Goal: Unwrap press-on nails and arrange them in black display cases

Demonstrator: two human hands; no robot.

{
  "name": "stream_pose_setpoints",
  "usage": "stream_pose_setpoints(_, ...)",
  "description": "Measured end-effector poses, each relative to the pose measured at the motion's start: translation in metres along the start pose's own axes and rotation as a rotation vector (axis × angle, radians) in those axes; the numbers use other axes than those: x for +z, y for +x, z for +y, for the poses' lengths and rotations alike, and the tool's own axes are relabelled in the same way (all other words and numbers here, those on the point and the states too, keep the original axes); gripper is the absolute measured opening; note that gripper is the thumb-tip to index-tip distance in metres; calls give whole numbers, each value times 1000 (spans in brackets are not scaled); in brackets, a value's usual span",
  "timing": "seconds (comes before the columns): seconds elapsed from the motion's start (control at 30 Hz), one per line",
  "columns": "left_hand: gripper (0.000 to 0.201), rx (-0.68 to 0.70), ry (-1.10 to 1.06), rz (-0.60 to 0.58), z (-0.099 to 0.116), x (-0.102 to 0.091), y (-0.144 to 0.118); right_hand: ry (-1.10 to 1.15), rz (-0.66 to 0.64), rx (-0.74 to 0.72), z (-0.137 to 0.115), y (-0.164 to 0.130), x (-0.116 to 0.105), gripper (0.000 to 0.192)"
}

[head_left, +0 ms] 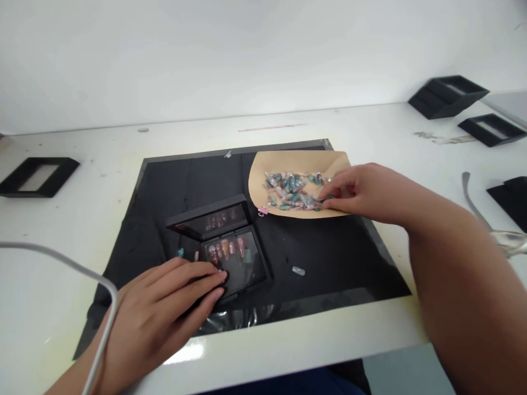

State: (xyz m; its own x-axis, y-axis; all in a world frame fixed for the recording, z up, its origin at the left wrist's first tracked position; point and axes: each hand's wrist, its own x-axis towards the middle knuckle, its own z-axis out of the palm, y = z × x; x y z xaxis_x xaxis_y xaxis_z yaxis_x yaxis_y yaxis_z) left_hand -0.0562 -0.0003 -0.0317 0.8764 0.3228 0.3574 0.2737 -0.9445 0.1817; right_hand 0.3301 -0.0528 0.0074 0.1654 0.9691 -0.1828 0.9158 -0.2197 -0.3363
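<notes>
My left hand (164, 304) lies with fingers stretched out, its fingertips on the lower left of an open black case (251, 274). Several pink press-on nails (225, 249) stand in a row in the case, and its raised lid (209, 219) mirrors them. Over a pale orange tray-like sheet (304, 159), my right hand (366, 192) dips thumb and fingers, drawn together, into a pile of teal, pink and clear press-on nails (290, 189). What its fingertips pinch is hidden. A single light blue nail (298, 270) lies right of the case.
Under everything is a black mat (337, 258) on the white table (263, 356). A pink clip (262, 211) sits at the sheet's edge. Black frame-like boxes stand at left (57, 170) and far right (440, 101). A grey cable (61, 257) crosses my left wrist. Glasses (508, 238) lie at right.
</notes>
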Motion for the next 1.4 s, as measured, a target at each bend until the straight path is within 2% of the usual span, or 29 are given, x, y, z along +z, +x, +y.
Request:
stream_pose_setpoints(0.13, 20, -1, -4, 4, 1, -1, 2, 30, 33, -30, 1, -2, -2, 11)
stream_pose_setpoints(0.27, 20, -13, -7, 4, 4, -4, 5, 124, 50, 53, 4, -5, -9, 9)
stream_pose_setpoints(0.37, 21, -14, 1, -25, 3, -6, 5, 172, 64, 65, 5, -6, -11, 15)
stream_pose_setpoints(0.5, 23, 12, 3, -56, -1, -6, 4, 136, 186, -11, 0, -2, -2, 32)
stream_pose_setpoints(0.6, 21, -8, -18, -27, -1, -6, 5, -17, 228, -179, -10, 5, 11, 29)
stream_pose_setpoints(0.7, 20, -11, -21, -10, 0, -6, 7, -96, 185, -278, -17, 11, 21, 27)
stream_pose_setpoints(0.9, 19, -20, -25, -1, 2, -4, 7, -39, 135, -215, -19, 13, 22, 24)
stream_pose_setpoints(1.13, 20, -15, -9, -11, 1, -4, 5, 124, 83, -231, -9, 9, 14, 11)
stream_pose_setpoints(1.27, 21, -19, -17, -17, 0, -3, 5, 289, 69, -141, -3, 4, 8, 17)
stream_pose_setpoints(1.4, 23, -34, -22, -28, 1, -3, 4, 395, 105, -163, -2, 1, 3, 22)
